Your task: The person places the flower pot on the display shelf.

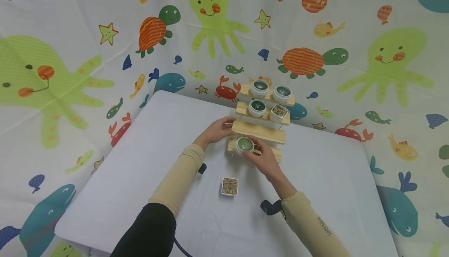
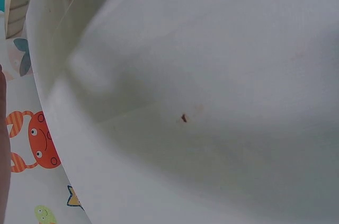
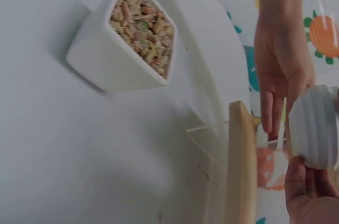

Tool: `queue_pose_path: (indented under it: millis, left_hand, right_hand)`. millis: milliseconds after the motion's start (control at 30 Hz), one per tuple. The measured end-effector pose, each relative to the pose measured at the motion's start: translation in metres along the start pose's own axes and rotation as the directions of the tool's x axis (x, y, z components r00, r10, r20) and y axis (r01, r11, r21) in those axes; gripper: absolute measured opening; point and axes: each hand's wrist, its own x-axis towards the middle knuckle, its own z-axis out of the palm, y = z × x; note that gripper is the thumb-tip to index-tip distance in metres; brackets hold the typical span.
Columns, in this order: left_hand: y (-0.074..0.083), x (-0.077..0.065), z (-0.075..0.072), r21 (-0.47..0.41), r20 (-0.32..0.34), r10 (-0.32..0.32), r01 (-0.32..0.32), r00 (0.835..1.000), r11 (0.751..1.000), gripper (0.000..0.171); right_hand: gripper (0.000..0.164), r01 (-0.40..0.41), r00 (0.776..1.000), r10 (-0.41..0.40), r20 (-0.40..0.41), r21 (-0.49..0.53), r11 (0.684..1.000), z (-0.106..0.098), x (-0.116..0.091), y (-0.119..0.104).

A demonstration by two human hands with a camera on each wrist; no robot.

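In the head view, a tiered stand [image 1: 258, 131] with wooden planks and clear sides stands towards the back of the table. My left hand [image 1: 218, 131] grips its left end, beside the third plank from the top. With thumb and fingers, my right hand [image 1: 264, 157] holds a white round pot [image 1: 244, 145] with a green top at the lowest plank [image 1: 275, 154]. The right wrist view shows the same ribbed pot [image 3: 316, 128] from the side; whether it touches the plank I cannot tell. The left wrist view shows mostly white cloth.
A square white pot [image 1: 229, 187] of small pebbles sits on the table [image 1: 196, 226] in front of the stand. The upper two planks carry round pots [image 1: 259, 87] with green tops and another square pebble pot [image 1: 279, 112]. A sea-animal curtain [image 1: 224, 19] hangs behind.
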Motion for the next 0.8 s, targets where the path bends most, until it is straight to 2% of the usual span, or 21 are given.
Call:
queue_pose_path:
  millis: [467, 800]
  left_hand:
    - [0.000, -0.001, 0.000, 0.012, -0.003, -0.013, 0.013, 1.000, 1.000, 0.060]
    - [0.001, -0.001, -0.001, 0.017, -0.003, -0.015, 0.015, 1.000, 1.000, 0.060]
  right_hand:
    - [0.058, -0.033, 0.994, 0.038, -0.099, 0.048, 0.998, -0.014, 0.013, -0.012]
    - [0.057, -0.047, 0.992, 0.059, -0.111, 0.105, 0.993, -0.022, 0.020, -0.014]
